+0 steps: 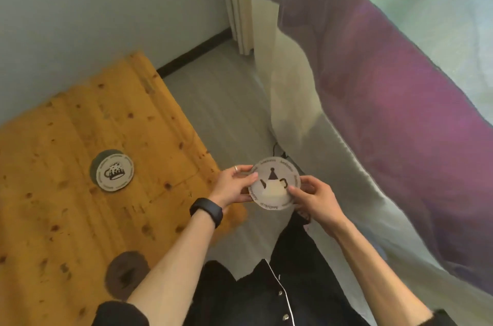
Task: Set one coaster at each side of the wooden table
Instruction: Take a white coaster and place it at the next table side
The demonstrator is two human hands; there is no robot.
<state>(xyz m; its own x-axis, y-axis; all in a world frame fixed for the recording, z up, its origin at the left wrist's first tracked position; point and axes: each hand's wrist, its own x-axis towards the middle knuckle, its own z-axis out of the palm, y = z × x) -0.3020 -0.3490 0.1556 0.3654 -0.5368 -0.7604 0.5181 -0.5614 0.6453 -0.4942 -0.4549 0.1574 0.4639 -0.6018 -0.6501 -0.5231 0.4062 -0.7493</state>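
Note:
Both hands hold a round white coaster (274, 183) printed with a teapot, off the table's right corner above the floor. My left hand (234, 187) pinches its left rim and my right hand (314, 197) its right rim. The wooden table (66, 219) fills the left of the view. On it lies a small stack of coasters (113, 171), the top one showing a mug. A dark brown coaster (126, 275) lies near the table's front edge, partly under my left forearm.
A grey wall runs behind the table. Grey floor (229, 101) lies to the right of the table. A bed with a purple cover and white sheet (386, 117) runs along the right. A pale curtain (237, 5) hangs in the far corner.

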